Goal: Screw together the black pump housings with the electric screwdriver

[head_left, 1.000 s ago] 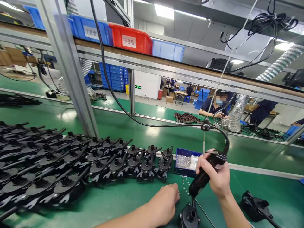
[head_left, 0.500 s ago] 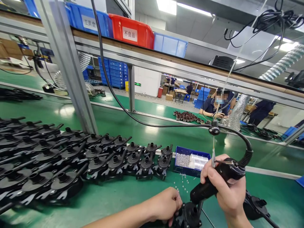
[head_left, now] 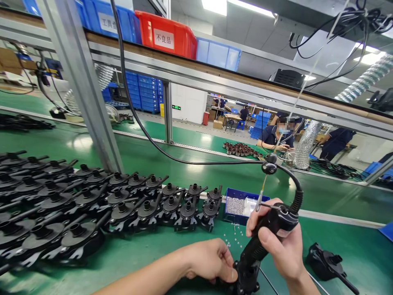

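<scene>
Two hands meet at the bottom centre of the frame, over one black part (head_left: 245, 275) on the green surface (head_left: 147, 258). Our right hand (head_left: 281, 241) is closed around the driver (head_left: 264, 237), a black powered tool whose tip slants down and left onto the part; its cable (head_left: 172, 153) arcs away to the upper left. Our left hand (head_left: 211, 260) curls against the part's left side, fingers bent on it, steadying it. We judge the step in hand to be driving a screw into this part. The next move, as we read it, calls for keeping the tool in line with the screw and the part firmly braced so the bit does not slip.

Just beyond the hands, loose screws (head_left: 233, 237) lie scattered on the surface in front of a blue tray (head_left: 229, 205) holding more. Rows of like black parts (head_left: 92, 205) fill the left of the frame. Another single part (head_left: 322, 260) lies at lower right, well apart. A co-worker (head_left: 276, 137) sits at a further line, upper right.
</scene>
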The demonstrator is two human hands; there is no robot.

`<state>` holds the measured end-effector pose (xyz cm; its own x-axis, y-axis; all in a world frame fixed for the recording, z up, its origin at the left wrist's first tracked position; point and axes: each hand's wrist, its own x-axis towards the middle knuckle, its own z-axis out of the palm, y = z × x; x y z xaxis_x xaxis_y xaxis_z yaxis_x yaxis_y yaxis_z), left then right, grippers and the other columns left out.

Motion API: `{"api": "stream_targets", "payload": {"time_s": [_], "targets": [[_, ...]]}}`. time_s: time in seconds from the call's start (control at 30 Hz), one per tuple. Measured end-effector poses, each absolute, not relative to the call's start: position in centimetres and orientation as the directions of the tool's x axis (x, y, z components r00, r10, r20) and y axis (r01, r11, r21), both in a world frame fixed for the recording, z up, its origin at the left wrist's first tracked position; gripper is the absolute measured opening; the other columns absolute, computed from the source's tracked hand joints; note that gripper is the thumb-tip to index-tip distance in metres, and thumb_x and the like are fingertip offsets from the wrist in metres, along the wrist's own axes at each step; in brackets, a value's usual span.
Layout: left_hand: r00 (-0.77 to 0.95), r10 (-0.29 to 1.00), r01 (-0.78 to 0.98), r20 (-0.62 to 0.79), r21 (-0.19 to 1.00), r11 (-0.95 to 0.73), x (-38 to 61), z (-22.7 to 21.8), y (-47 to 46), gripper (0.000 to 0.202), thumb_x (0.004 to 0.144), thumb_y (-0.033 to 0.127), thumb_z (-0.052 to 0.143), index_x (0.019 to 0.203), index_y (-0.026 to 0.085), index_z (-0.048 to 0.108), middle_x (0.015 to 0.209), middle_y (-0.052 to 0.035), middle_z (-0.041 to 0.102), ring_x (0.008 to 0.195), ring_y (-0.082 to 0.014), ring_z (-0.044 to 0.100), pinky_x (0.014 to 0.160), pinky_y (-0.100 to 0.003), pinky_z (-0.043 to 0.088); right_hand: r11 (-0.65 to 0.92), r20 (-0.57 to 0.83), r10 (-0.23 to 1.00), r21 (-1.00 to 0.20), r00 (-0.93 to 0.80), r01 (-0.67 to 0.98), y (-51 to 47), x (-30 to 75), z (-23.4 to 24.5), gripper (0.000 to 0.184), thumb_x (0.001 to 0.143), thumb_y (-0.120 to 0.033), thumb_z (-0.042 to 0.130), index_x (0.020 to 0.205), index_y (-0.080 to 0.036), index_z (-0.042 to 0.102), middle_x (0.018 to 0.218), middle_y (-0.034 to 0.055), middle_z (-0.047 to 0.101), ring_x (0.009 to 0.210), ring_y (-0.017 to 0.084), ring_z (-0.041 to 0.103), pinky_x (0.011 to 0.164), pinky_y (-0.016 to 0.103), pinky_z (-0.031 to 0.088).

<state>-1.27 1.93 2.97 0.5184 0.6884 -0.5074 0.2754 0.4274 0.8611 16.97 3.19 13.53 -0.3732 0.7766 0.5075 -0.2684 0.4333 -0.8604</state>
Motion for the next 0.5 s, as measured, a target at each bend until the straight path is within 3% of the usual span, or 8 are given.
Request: {"api": "stream_targets", "payload": {"time_s": [0.1, 0.23, 0.37, 0.5], "targets": [[0.496, 0.728, 0.229, -0.474, 0.879, 0.417, -1.1, 2.7, 1.4, 0.044, 0.049, 0.05, 0.093, 0.065, 0.02, 0.066, 0.06, 0.0051, 0.058, 0.056, -0.0103, 0.043, 0.053, -0.026, 0.03, 0.358, 0.511, 0.683, -0.857, -0.522, -0.371, 3.8, 17.1, 13.1, 0.032, 0.094, -0.042, 0.084, 0.108, -0.026, 0.06, 0.091, 0.0043, 0.071, 0.079, 0.023, 0.067, 0.071, 0.037, 0.055], [0.406, 0.771, 0.222, -0.491, 0.871, 0.438, -0.1, 2.1, 0.8, 0.045, 0.047, 0.05, 0.093, 0.061, 0.021, 0.061, 0.058, 0.0055, 0.056, 0.056, -0.0111, 0.041, 0.053, -0.029, 0.025, 0.167, 0.433, 0.649, -0.883, -0.625, -0.438, 4.1, 17.4, 13.1, 0.036, 0.095, -0.039, 0.082, 0.107, -0.026, 0.051, 0.084, 0.0019, 0.07, 0.062, 0.018, 0.065, 0.058, 0.03, 0.052], [0.286, 0.812, 0.199, -0.509, 0.861, 0.469, 0.8, 1.8, 0.5, 0.037, 0.049, 0.038, 0.088, 0.065, 0.023, 0.058, 0.056, 0.0081, 0.055, 0.054, -0.0105, 0.038, 0.054, -0.03, 0.022, 0.182, 0.425, 0.687, -0.886, -0.59, -0.426, 3.8, 17.5, 13.1, 0.034, 0.098, -0.038, 0.081, 0.108, -0.027, 0.051, 0.082, -0.0004, 0.07, 0.051, 0.014, 0.061, 0.051, 0.025, 0.047], [0.294, 0.815, 0.172, -0.499, 0.866, 0.469, 1.0, 1.6, 0.8, 0.039, 0.052, 0.037, 0.09, 0.068, 0.022, 0.058, 0.055, 0.0087, 0.055, 0.055, -0.0111, 0.04, 0.055, -0.029, 0.023, 0.282, 0.452, 0.789, -0.868, -0.415, -0.409, 3.1, 17.1, 13.3, 0.029, 0.1, -0.034, 0.08, 0.107, -0.028, 0.053, 0.081, -0.0016, 0.072, 0.051, 0.014, 0.064, 0.051, 0.024, 0.048]]}}
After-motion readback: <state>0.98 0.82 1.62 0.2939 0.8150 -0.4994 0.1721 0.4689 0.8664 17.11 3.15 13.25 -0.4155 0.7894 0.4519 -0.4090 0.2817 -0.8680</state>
